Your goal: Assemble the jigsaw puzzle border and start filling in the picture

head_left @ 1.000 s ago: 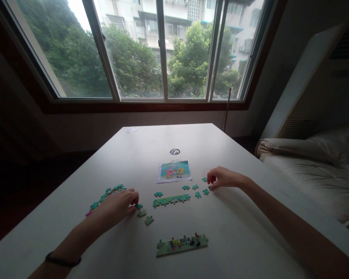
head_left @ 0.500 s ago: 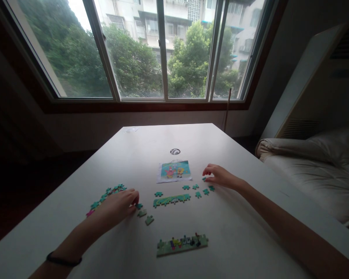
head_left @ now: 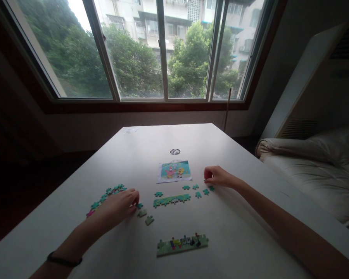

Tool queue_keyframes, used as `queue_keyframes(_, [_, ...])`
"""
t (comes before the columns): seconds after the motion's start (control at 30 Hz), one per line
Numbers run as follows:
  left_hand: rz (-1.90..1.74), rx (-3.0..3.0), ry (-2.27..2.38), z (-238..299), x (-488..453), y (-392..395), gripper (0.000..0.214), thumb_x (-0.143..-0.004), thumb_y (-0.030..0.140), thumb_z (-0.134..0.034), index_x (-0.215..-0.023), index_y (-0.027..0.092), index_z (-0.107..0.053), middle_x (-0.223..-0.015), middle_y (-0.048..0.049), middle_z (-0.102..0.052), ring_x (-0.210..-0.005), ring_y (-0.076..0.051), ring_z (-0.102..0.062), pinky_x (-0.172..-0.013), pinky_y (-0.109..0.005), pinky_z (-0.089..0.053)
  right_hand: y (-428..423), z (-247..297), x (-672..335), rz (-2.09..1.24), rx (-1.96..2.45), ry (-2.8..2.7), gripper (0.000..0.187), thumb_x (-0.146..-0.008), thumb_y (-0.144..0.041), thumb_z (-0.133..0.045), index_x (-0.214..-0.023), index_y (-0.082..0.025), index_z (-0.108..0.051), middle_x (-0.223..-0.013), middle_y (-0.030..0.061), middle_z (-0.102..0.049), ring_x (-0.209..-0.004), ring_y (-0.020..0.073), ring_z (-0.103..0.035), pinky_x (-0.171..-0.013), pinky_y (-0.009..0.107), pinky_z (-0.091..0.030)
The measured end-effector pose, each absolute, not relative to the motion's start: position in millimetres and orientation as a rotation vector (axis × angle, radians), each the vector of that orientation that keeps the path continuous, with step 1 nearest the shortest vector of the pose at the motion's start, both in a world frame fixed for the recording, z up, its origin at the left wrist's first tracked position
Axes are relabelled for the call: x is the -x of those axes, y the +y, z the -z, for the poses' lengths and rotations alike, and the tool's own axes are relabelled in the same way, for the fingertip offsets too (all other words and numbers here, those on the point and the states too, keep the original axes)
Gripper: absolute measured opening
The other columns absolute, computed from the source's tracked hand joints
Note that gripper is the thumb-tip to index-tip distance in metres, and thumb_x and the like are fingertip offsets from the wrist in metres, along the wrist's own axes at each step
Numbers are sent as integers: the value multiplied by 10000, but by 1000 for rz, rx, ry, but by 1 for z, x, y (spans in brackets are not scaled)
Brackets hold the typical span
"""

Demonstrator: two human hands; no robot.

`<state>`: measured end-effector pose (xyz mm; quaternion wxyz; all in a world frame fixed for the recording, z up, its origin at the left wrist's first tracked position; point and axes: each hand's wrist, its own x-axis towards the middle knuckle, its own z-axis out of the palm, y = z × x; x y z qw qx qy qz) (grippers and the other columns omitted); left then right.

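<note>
My left hand (head_left: 119, 205) rests on the white table (head_left: 244, 232), fingers curled, its fingertips pinching a teal puzzle piece (head_left: 139, 206) beside a heap of loose pieces (head_left: 104, 195). My right hand (head_left: 218, 177) lies further right with fingers closed over a small teal piece at the edge of several scattered teal pieces (head_left: 197, 190). Between the hands lies a joined teal strip (head_left: 171, 200). A second joined strip (head_left: 182, 244) with coloured figures lies nearer me. A printed reference picture (head_left: 173, 171) sits beyond them.
Two pale loose pieces (head_left: 145, 217) lie near my left hand. A round cable hole (head_left: 175, 151) is in the table further back. A wide window (head_left: 163, 50) faces me. A white cushion or bedding (head_left: 317, 162) lies to the right of the table.
My right hand moved back and left from the nearer scattered pieces to the farthest one and closed its fingers over it. My left hand has stayed in place.
</note>
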<state>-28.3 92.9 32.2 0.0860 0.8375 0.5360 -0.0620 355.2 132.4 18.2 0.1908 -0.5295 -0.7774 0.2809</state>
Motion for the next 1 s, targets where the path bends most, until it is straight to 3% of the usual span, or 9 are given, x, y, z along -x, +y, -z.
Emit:
queue_keyframes(0.27, [165,-2499,1594,-34,27,92,133,-738,173,-471,-789,210,-589,-855,-33,-626,-769,-203,-576,-619,-267,-367,137,-19,-352,-1300,1292,-1839,148,-605,-182,-625,-729,-107,-653,-657,31,-661,-594,117,-588,-584,251,-467])
queue_keyframes(0.8, [191,-2481,1592,-37,25,91,142,-734,170,-463,-796,205,-586,-857,-35,-630,-763,-204,-576,-618,-282,-365,119,-24,-321,-1406,1272,-1731,287,-506,-275,-769,-677,-120,-597,-611,-11,-606,-569,99,-546,-543,229,-422])
queue_keyframes(1.0, [169,-2488,1600,-38,24,89,143,-737,173,-460,-789,206,-588,-852,-35,-629,-764,-205,-576,-615,-279,-367,112,-10,-310,-1369,1264,-1793,225,-535,-257,-736,-673,-121,-623,-610,-4,-615,-555,96,-530,-514,211,-393])
